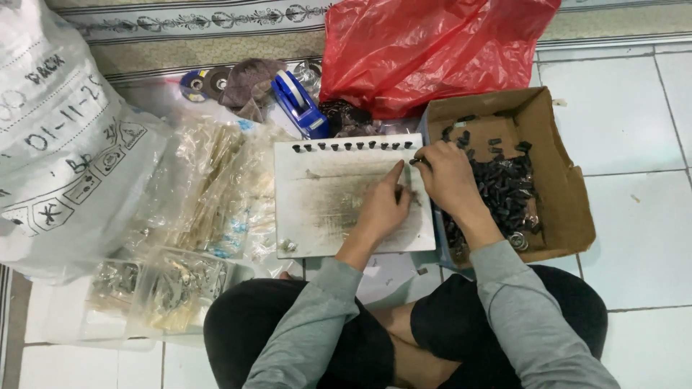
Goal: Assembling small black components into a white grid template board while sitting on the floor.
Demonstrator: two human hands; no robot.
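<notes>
Pinched between the thumb and fingers of the right hand point(448, 178) is a small black plug point(415, 161), held at the right end of a row of black plugs point(353, 146) that stands along the far edge of a white board point(324, 209). The left hand point(383, 205) lies just beside that grip, empty, its forefinger stretched out and pointing toward the held piece, its palm resting on the board.

About a dozen plugs seem to stand in the row, which runs from the board's far left corner nearly to the pinch, so that edge looks almost filled. Toward the person from the grip, the board carries only grey smudges. To the right of the grip a cardboard box point(562, 194) holds a heap of loose black plugs point(504, 187), so plenty remains unplaced by my judgement.
</notes>
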